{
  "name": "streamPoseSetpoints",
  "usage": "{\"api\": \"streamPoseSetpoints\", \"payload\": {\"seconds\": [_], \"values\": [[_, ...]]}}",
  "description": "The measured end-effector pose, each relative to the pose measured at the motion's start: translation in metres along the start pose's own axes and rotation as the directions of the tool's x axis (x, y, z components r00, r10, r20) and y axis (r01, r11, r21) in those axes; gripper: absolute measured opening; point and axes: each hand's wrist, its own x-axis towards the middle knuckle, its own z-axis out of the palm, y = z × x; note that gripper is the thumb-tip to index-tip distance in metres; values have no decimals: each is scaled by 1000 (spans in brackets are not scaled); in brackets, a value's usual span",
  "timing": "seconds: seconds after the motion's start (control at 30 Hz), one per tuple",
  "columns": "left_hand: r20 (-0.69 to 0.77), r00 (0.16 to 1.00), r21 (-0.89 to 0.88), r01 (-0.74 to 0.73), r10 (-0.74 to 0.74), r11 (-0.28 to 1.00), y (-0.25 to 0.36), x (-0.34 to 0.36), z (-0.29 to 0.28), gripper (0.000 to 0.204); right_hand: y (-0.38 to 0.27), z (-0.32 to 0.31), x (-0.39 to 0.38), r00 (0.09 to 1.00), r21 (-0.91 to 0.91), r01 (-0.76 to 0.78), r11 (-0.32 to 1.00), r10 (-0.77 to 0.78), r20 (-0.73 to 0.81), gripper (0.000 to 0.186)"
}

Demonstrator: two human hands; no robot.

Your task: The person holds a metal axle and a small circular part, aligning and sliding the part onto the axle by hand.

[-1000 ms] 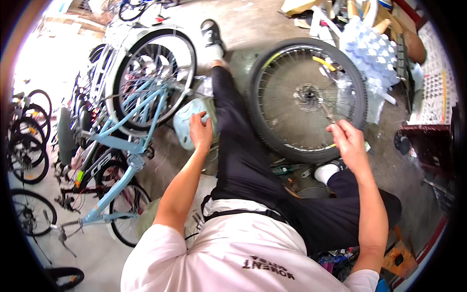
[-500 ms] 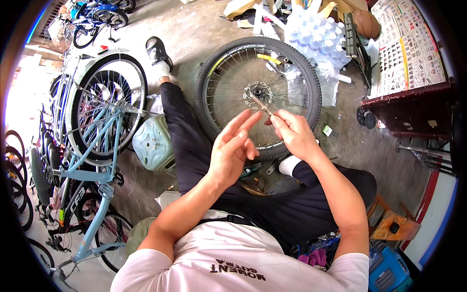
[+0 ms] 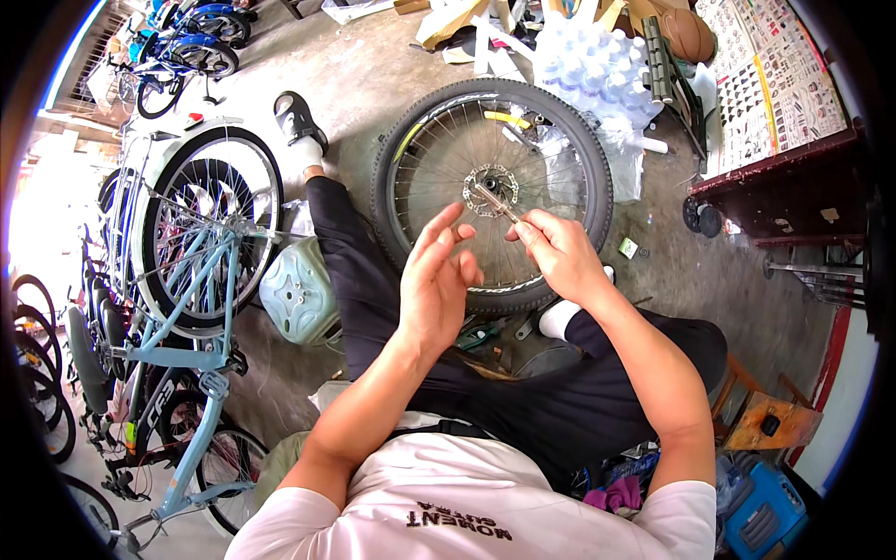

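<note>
A bicycle wheel (image 3: 602, 177) with a knobby black tyre lies flat on the floor in front of me. Its disc brake rotor (image 3: 474, 182) faces up around the hub. Over the wheel's near half, my right hand (image 3: 558, 250) pinches a slim metal rod (image 3: 497, 203) between thumb and fingers. The rod's free end points up and left, in line with the rotor; whether it touches cannot be made out. My left hand (image 3: 437, 280) is raised beside it, fingers apart and bent, holding nothing.
A light-blue bicycle (image 3: 201, 392) stands at the left near a pale blue plastic stool (image 3: 301, 289). Plastic-wrapped bottles (image 3: 597, 70) sit beyond the wheel. A dark red cabinet (image 3: 784, 191) is at the right, a blue case (image 3: 763, 513) at lower right. A small box (image 3: 627, 247) lies on the floor.
My left hand has drawn slightly down and left, away from the rod. The right hand keeps its pinch on the rod, and the view has shifted a little.
</note>
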Motion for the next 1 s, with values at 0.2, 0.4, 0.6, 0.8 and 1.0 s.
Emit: {"api": "streamPoseSetpoints", "payload": {"seconds": [0.2,0.4,0.6,0.8,1.0], "values": [[152,986,-172,97,-71,980,8,22,26,60,-2,2,-3,999,-75,-31,997,32,6,24],[-153,988,72,35,-24,997,-4,29,9,42,-2,10,-4,999,-78,-11,997,13,29,25],[-15,1000,-45,11,-12,999,-9,38,4,38,1,9,-4,1000,-40,-1,999,2,27,27],[-105,994,0,12,-12,1000,-4,41,1,35,-3,3,-3,998,-59,-42,997,44,37,27],[-69,997,101,30,-23,994,-1,50,2,36,-3,5,-4,1000,-101,2,995,0,20,26]]}}
